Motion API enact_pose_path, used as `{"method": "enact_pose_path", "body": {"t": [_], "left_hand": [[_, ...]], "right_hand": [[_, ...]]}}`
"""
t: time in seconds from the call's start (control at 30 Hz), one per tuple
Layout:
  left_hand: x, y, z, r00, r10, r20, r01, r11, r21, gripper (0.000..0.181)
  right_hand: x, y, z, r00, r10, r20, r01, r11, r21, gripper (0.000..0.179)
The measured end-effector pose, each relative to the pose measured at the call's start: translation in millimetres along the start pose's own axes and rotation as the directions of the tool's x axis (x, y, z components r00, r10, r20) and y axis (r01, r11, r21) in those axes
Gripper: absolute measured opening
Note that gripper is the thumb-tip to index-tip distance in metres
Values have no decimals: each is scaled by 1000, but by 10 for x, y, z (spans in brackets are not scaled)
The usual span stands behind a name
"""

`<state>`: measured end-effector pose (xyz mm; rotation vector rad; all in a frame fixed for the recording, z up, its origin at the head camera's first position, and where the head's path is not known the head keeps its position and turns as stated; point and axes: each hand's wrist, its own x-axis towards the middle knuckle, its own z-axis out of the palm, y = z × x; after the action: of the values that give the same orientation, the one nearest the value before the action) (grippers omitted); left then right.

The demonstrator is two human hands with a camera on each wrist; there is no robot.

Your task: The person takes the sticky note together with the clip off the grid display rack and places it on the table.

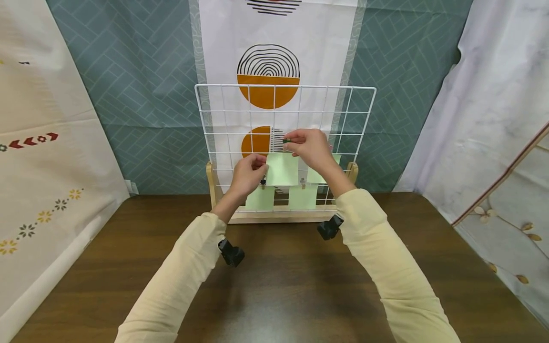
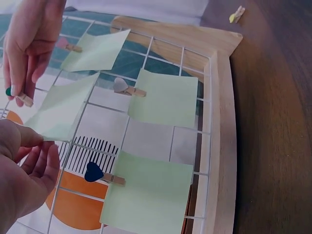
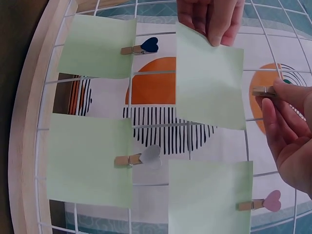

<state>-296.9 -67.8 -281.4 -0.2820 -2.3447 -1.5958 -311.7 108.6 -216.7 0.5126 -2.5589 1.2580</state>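
Observation:
My left hand point(image 1: 247, 175) pinches the edge of a pale green paper note point(image 1: 282, 169), held up against a white wire grid point(image 1: 286, 112). Between thumb and fingers, my right hand point(image 1: 313, 148) grips a small wooden clothespin point(image 3: 262, 91) with a dark green heart, just beyond the note's upper edge. Three more green notes hang on the grid from similar pegs. One peg has a navy heart point(image 3: 149, 45), another a greyish-white heart point(image 3: 151, 155), the third a pink heart point(image 3: 272, 200). In the head view my right hand partly covers the pink-heart note point(image 1: 316, 176).
A wooden stand point(image 1: 283, 218) supports the grid on the dark brown table point(image 1: 274, 281). On the tabletop beside the stand lies a small peg with a yellow piece point(image 2: 237, 14). Behind the grid hangs a patterned cloth point(image 1: 141, 81); light cloths flank both sides.

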Motion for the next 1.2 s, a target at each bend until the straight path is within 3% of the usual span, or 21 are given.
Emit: {"method": "enact_pose_path", "body": {"t": [0.37,0.6,0.8,1.0,1.2], "left_hand": [[-110,-76,-116,999,-41,17,42,996,-78,21],[-223,-210,-249,997,-71,30,74,989,-130,19],[-339,-357,-426,989,-127,71,134,985,-110,19],[-482,-532,-572,986,-144,84,153,983,-104,16],[-611,-676,-681,983,-156,99,169,977,-133,17]], "right_hand": [[-41,39,-18,1000,25,-19,-25,999,35,31],[-92,89,-30,1000,13,-2,-13,997,70,32],[-169,203,-50,1000,-17,18,17,999,38,33],[-290,343,-85,998,-16,65,18,1000,-23,32],[-411,477,-120,998,3,58,-1,999,-36,31]]}}
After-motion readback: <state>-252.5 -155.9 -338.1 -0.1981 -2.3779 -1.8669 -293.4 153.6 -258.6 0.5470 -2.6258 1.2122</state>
